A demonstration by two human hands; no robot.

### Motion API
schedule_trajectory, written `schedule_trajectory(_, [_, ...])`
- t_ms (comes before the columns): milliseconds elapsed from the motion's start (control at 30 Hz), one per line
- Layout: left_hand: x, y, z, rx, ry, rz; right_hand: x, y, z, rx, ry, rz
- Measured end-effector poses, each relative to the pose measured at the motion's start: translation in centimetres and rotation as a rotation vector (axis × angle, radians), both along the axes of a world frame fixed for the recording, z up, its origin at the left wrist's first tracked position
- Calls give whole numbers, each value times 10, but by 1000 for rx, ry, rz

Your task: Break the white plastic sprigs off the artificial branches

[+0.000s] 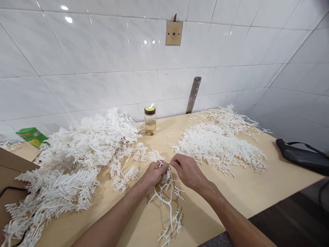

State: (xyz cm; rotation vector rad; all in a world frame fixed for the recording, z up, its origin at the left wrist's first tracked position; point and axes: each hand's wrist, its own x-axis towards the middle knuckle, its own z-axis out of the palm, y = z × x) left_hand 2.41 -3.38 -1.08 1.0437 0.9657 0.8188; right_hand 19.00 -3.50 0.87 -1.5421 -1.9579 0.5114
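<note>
My left hand [157, 174] pinches a white branching sprig [168, 202] that looks like coral and hangs down toward the table's front edge. Close against it on the right, my right hand [187, 168] has its fingers curled in a pinch near the top of the sprig. What the right fingertips hold is too small to make out. To the left rises a large heap of white branching sprigs [84, 151], with some loose pieces [128, 176] beside my left hand. Another pile of finer white sprigs [216, 145] lies beyond my right hand.
A clear jar [150, 123] with a dark-rimmed yellow lid stands near the tiled wall [108, 44]. A metal strip with holes [193, 96] leans there. At the right lies a black bag [302, 157]; at the left, a green box [32, 136] and cardboard [15, 168]. The tabletop [257, 192] is tan.
</note>
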Motion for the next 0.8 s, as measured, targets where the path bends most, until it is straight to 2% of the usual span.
schedule_trajectory(167, [2, -3, -6, 9, 23, 10, 37, 28, 3, 136, -206, -350])
schedule_trajectory(233, [2, -2, -6, 12, 19, 56, 45, 32, 8, 158, -184, -357])
schedule_trajectory(267, [2, -2, -5, 6, 8, 73, 45, 31, 10, 127, -134, -327])
schedule_trajectory(333, [3, -1, -3, -11, -33, 99, 37, 21, 10, -36, 40, -194])
schedule_trajectory(433, [3, -2, -1, -4, -110, 91, 16, 1, 1, -360, 359, 107])
schedule_trajectory(500, [2, -2, -1, 31, -128, 92, 5, -8, -7, -468, 516, 204])
schedule_trajectory(600, [2, 0, -4, 110, -78, 132, 1, -10, -14, -554, 675, 181])
schedule_trajectory(800, [0, 5, -11, 154, -6, 144, 7, -7, -13, -706, 890, 149])
